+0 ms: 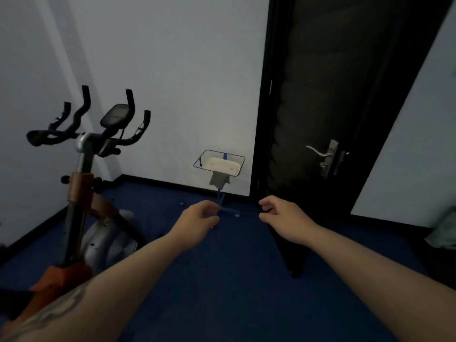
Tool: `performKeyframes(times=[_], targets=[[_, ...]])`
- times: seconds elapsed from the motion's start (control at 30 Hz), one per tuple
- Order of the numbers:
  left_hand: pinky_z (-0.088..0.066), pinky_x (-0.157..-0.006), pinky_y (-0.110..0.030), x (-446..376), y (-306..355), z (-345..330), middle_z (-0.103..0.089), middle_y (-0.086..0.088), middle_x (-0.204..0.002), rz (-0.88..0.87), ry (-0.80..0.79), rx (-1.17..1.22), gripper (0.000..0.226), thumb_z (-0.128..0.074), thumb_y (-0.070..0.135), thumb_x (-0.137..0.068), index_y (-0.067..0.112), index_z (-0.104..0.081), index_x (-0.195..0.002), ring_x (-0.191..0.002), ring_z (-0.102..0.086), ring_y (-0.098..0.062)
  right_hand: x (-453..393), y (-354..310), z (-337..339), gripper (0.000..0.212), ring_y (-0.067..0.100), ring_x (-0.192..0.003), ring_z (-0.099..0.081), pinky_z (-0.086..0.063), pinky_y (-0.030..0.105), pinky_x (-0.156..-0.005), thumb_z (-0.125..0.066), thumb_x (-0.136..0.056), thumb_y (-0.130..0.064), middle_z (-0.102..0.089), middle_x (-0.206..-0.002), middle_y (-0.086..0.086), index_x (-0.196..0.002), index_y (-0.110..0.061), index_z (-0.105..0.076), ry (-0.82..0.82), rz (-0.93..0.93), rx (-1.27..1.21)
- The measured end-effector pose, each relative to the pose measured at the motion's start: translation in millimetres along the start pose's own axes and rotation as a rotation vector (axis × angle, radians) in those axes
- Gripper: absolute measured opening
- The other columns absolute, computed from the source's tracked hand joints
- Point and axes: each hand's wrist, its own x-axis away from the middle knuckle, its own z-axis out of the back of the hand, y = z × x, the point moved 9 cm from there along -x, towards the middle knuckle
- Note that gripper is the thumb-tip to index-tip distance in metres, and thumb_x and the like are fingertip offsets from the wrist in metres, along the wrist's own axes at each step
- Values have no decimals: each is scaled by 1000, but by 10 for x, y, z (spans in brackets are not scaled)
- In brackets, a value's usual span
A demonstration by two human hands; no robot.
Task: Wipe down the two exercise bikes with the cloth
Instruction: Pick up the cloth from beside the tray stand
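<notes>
Reaching out over the dark blue carpet (222, 280), the person has both forearms stretched forward, and neither hand holds anything. The left hand (199, 214) hangs with loosely curled fingers; the right hand (280, 213) is half open, thumb and fingers apart. At near left stands an exercise bike (86, 183), orange-framed, its black handlebars (81, 119) and console (114, 116) raised toward the left wall. I can see only this one bike. Farther off, against the far white wall, a grey cloth (219, 181) drapes over the front rim of a wire basket (238, 157) on a thin blue stand (220, 197), with a white tray (222, 165) inside. A dark door (320, 107) stands at far right. The risk, I judge, is that a sharp tug on the cloth tips the spindly stand or drags the tray out.
</notes>
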Motion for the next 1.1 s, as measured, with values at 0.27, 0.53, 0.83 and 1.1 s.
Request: performKeyframes(times=[0.27,0.53,0.83,1.1], targets=[[-47,-86,-24,-1003,-439,354,-64,7,-111,-13,20,-20,25,-61,15,-92,19,-63,-116,-104,-61,-11,-1200,-37,-333,40,10,-114,-51,-42,24,-93,-55,-98,-29,-54,-130,-4,-136,-22,-49,-20,-3,-8],[-48,-94,-28,-2010,-786,533,-64,9,-114,-2,-55,-123,25,-59,20,-93,24,-63,-117,-105,-60,-8,-2260,13,-585,38,10,-118,-50,-41,25,-98,-56,-97,-26,-54,-130,-5,-135,-21,-50,-14,-43,-61],[-45,-89,-24,-3184,-938,282,-63,7,-111,25,-108,-60,22,-59,18,-94,21,-63,-116,-104,-58,-9,-3355,487,-499,37,10,-115,-51,-42,27,-97,-56,-97,-27,-55,-129,-5,-133,-22,-52,-38,-81,-40],[-48,-93,-29,-4475,-1134,-6,-65,5,-108,100,-85,-40,17,-62,16,-92,25,-61,-107,-105,-61,-13,-4552,1058,-200,38,8,-118,-49,-38,22,-95,-55,-98,-25,-54,-132,-7,-135,-22,-51,-70,-81,-89]])
